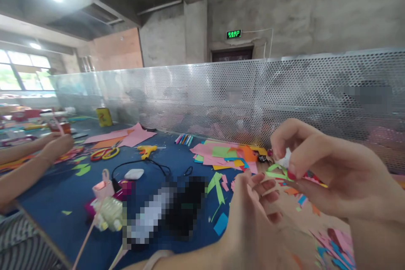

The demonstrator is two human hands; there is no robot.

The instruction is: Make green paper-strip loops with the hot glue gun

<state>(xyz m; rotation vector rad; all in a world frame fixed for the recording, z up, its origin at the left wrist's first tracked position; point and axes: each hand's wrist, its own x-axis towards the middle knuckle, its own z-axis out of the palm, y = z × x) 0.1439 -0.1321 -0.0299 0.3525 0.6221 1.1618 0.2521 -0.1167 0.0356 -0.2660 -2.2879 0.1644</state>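
Observation:
My right hand [338, 173] hangs over the right side of the table, its thumb and index finger pinched on a light green paper strip [276, 174]. A small red spot shows at the pinch; what it is I cannot make out. My left hand [253, 215] is just left of it, palm turned towards the right hand, its fingers apart and slightly bent with nothing visible in them. Beneath both hands lies a brown sheet [303, 236] with scraps of coloured paper [337, 247]. Something white [285, 158] shows behind the right fingers.
Coloured paper sheets [218, 154] lie beyond my hands, near several markers [184, 139]. A yellow glue gun [146, 151], scissors [106, 153] and a white case [134, 174] are further left. A perforated metal divider [202, 97] closes the back. Another person's arms [38, 156] reach in at left.

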